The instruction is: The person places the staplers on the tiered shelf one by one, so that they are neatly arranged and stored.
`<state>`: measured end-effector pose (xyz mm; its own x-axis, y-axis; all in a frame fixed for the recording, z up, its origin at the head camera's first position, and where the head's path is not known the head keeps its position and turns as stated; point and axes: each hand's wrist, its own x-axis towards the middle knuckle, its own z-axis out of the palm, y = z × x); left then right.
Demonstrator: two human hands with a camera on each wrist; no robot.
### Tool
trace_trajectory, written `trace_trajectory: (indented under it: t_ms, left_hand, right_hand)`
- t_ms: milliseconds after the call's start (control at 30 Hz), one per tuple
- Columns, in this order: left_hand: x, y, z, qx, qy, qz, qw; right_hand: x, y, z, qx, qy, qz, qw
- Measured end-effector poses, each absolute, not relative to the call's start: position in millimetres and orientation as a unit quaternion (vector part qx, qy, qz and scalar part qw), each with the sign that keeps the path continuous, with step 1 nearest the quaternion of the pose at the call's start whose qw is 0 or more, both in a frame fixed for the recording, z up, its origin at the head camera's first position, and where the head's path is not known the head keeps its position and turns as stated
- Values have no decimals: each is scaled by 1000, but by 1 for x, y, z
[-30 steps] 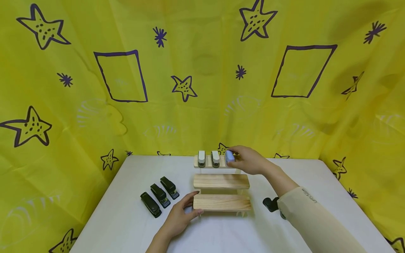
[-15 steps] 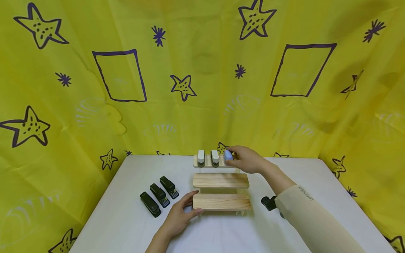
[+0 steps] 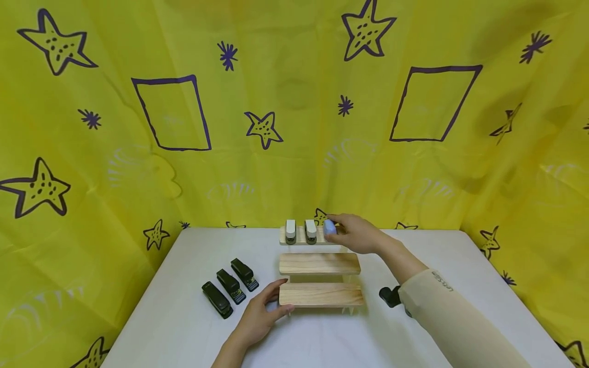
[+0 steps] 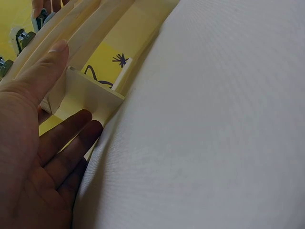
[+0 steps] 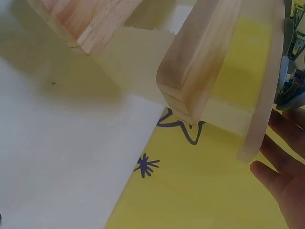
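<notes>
A three-step wooden rack (image 3: 319, 295) stands mid-table. On its top step, two white-topped staplers (image 3: 291, 231) sit side by side, and a light blue stapler (image 3: 329, 228) is at their right. My right hand (image 3: 361, 234) pinches the blue stapler between thumb and fingers; its base is mostly hidden in the head view. In the right wrist view, the fingers (image 5: 281, 150) are beside the top step's end. My left hand (image 3: 257, 316) holds the left end of the lowest step. The left wrist view shows its thumb (image 4: 50, 67) along the step and other fingers by the side panel.
Several dark staplers lie about: a slanted row (image 3: 231, 280) left of the rack, and a partly hidden one (image 3: 390, 296) under the right forearm. The lower two steps hold nothing. A yellow patterned curtain (image 3: 294, 168) surrounds the white table (image 3: 184, 337).
The blue stapler has shifted slightly left on the top step, closer to the white ones, with my right hand. My left hand stays at the lowest step. The head view has moved slightly.
</notes>
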<state>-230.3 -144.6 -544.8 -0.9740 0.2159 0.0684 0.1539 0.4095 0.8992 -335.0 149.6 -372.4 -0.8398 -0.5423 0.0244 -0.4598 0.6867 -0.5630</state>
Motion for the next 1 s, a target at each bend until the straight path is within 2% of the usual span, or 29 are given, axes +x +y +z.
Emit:
trace_trajectory:
  t_ms: [600, 1000]
  left_hand:
    - [-230, -145, -546, 116, 840, 529, 23]
    - [-230, -145, -546, 119, 841, 527, 22]
  right_hand:
    - [-321, 175, -374, -252, 934, -250, 29]
    - [-309, 195, -377, -243, 936, -255, 23]
